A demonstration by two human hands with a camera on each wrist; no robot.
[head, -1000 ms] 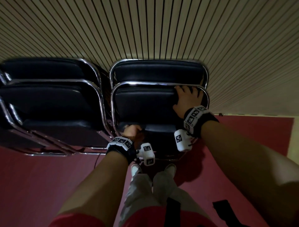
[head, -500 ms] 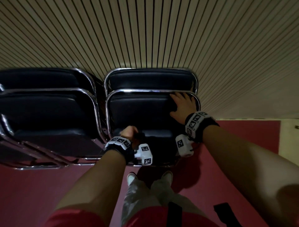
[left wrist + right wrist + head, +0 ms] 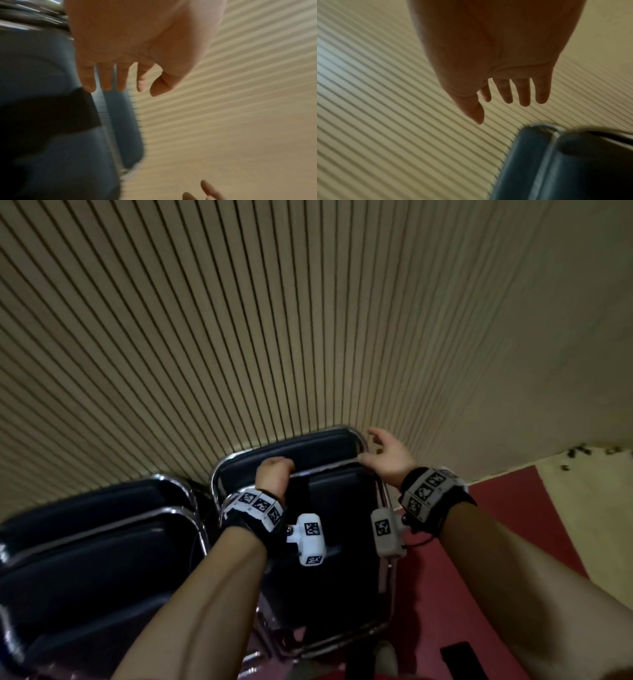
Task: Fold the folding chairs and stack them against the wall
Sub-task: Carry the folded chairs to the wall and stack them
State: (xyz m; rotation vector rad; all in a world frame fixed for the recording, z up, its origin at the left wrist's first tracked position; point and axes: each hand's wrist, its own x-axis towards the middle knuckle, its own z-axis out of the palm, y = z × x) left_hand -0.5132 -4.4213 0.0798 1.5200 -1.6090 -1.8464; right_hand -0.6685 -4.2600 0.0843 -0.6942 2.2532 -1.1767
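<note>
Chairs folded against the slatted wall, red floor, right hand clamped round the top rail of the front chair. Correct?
Not quite. The right hand is open, not clamped round the rail: the right wrist view shows its fingers straight with nothing in them and the chair off to one side. The rest stands: chairs folded against the slatted wall, red floor.

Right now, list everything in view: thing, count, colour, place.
folding chairs: four, black pads with chrome frames, folded in two side-by-side stacks against the wall.
slatted wall: one, beige, behind the chairs.
floor: red, right of the chairs.
shoe: one, pale, bottom edge.
wrist bands: two, black and white markers, with white camera units.
left hand: over the front right chair's top rail.
right hand: fingers relaxed, at that chair's right corner.
</note>
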